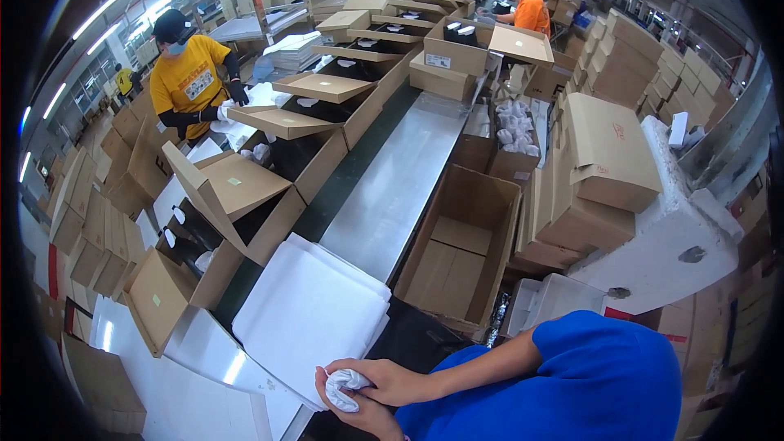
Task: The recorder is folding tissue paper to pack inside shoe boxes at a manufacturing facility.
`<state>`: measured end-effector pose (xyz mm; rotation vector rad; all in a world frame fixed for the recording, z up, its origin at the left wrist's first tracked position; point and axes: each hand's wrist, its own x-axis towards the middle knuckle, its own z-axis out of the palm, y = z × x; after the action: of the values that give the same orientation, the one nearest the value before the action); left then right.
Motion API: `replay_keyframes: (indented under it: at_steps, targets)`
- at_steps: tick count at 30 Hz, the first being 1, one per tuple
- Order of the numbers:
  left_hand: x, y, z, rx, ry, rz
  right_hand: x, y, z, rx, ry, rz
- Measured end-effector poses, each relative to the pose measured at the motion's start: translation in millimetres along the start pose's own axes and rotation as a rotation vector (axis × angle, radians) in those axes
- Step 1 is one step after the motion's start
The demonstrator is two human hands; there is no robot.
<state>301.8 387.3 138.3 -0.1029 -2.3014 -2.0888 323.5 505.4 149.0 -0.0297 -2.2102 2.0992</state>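
Both hands met low in the head view, right in front of the person's blue shirt (604, 384): the right hand (390, 381) lay over the top of a small wad of white paper (345, 384), and the left hand (359, 414) cupped it from below, so both were closed around it and the wad sat pinched between them, just beside the near corner of a stack of white sheets (314, 314). To make a good job of it, the wad probably wanted steady, even pressure from both palms, kept tight and compact, with the grip held close to the body so that nothing unrolled. The stack lay on the bench (392, 188), a long steel-topped line with a dark belt alongside that ran away up the picture. An open, empty cardboard box (461, 249) stood to the right of the steel strip, and a row of open boxes (245, 196) with raised flaps lined the left side. More closed cartons (608, 155) were piled at the right beside a white foam block (678, 245). Farther along, a worker in a yellow shirt (189, 77) stood at the left, and another in an orange shirt (529, 10) worked near the far end of the long, strip-lit hall.
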Motion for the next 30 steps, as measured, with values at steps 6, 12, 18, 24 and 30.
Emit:
replay_keyframes:
  at_steps: [6, 12, 18, 24, 30]
  targets:
    - [1, 13, -8, -0.252, -0.231, 0.133, -5, 1, 5, 0.067, 0.07, 0.051]
    - [14, 1, -24, -0.051, -0.188, 0.25, -9, 2, 20, 0.161, -0.005, -0.004]
    - [40, 6, -46, 0.193, -0.207, 0.426, 1, -21, 6, 0.122, -0.312, -0.164]
    - [43, 36, -49, 0.206, -0.25, 0.507, -14, -32, -9, 0.231, -0.433, -0.166]
    - [29, 44, -62, -0.256, -0.459, -0.088, 4, -28, -26, 0.41, -0.183, 0.028]
